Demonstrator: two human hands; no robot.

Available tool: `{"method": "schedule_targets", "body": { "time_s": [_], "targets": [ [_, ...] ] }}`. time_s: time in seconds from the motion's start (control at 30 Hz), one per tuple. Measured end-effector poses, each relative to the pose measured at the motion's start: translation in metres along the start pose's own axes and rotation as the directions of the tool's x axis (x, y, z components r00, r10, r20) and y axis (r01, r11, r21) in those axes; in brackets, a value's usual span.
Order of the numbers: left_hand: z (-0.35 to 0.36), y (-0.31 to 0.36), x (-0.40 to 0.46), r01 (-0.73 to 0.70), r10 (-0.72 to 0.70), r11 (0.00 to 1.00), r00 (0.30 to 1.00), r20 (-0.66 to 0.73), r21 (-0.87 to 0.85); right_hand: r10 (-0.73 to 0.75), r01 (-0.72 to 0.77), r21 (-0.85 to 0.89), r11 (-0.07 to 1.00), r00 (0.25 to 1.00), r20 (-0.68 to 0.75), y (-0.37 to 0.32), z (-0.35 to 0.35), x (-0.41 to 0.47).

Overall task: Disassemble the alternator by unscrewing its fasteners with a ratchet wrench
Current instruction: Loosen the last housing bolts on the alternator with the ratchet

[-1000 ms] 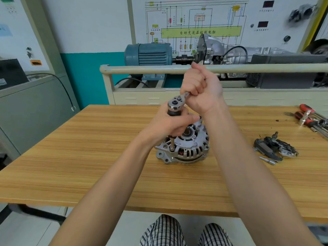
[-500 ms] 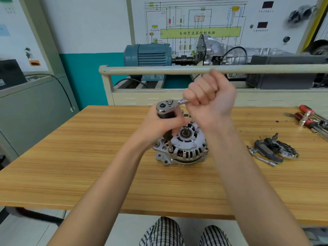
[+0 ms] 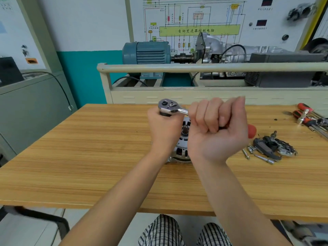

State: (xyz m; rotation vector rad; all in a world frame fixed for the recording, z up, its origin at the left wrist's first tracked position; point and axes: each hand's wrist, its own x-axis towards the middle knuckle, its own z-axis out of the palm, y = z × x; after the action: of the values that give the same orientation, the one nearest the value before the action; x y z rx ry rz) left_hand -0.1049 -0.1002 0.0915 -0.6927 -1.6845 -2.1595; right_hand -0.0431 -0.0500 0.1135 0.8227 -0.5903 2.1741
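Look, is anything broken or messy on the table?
Nothing looks broken. Small silver bolts and a black toothed part lie loose on the wooden table, right of the silver alternator; they look removed, not spilled.

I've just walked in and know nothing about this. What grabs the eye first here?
Two bare hands at the middle of the wooden table: the right hand grips a ratchet wrench by its handle, the left hand holds just under its shiny head, above a half-hidden alternator. Loose removed parts lie to the right; a blue motor stands behind.
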Motion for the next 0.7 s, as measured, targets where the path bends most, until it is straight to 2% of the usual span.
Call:
{"method": "schedule_targets", "body": {
  "time_s": [0.07,0.13,0.2,0.27,0.3,0.33,0.4,0.47,0.53,0.6,0.67,0.7],
  "targets": [
    [-0.009,0.001,0.002,0.031,-0.033,0.999,0.996,0.080,0.023,0.107,-0.106,0.017,0.994,0.994,-0.032,-0.003,-0.001,0.015],
    [-0.022,0.005,0.011,0.021,-0.049,0.995,0.953,0.299,0.094,0.349,-0.336,0.112,0.935,0.929,-0.125,-0.002,-0.008,0.045],
    [-0.031,0.011,0.019,-0.055,-0.028,0.988,0.857,0.514,0.145,0.630,-0.585,0.267,0.766,0.765,-0.130,0.003,-0.014,0.074],
    [-0.029,0.015,0.023,0.005,-0.067,0.995,0.759,0.647,0.097,0.797,-0.714,0.400,0.575,0.600,-0.074,0.012,-0.018,0.093],
    [-0.027,0.016,0.023,0.080,-0.104,0.995,0.718,0.688,0.066,0.828,-0.740,0.418,0.528,0.558,-0.057,0.016,-0.020,0.096],
    [-0.024,0.015,0.023,0.145,-0.134,0.988,0.697,0.705,0.044,0.835,-0.747,0.426,0.511,0.549,-0.040,0.018,-0.020,0.096],
    [-0.022,0.010,0.021,0.194,-0.158,0.981,0.733,0.661,0.019,0.804,-0.716,0.428,0.551,0.593,-0.044,0.017,-0.019,0.092],
    [-0.022,0.006,0.017,0.152,-0.119,0.988,0.841,0.528,-0.020,0.696,-0.617,0.382,0.688,0.709,-0.109,0.011,-0.015,0.081],
    [-0.019,0.003,0.014,0.093,-0.072,0.995,0.937,0.343,-0.044,0.473,-0.425,0.252,0.870,0.863,-0.179,0.004,-0.010,0.057],
    [-0.012,0.000,0.012,0.062,-0.056,0.998,0.981,0.184,-0.024,0.198,-0.184,0.101,0.978,0.969,-0.150,0.001,-0.001,0.023],
    [-0.007,-0.002,0.007,0.036,-0.038,0.999,0.994,0.099,0.019,0.004,-0.003,0.032,0.999,0.999,-0.039,0.004,0.002,-0.001],
    [-0.008,-0.002,0.006,0.028,-0.031,0.999,0.994,0.102,0.031,-0.025,0.025,0.019,1.000,1.000,-0.011,0.004,0.002,-0.004]
  ]
}}
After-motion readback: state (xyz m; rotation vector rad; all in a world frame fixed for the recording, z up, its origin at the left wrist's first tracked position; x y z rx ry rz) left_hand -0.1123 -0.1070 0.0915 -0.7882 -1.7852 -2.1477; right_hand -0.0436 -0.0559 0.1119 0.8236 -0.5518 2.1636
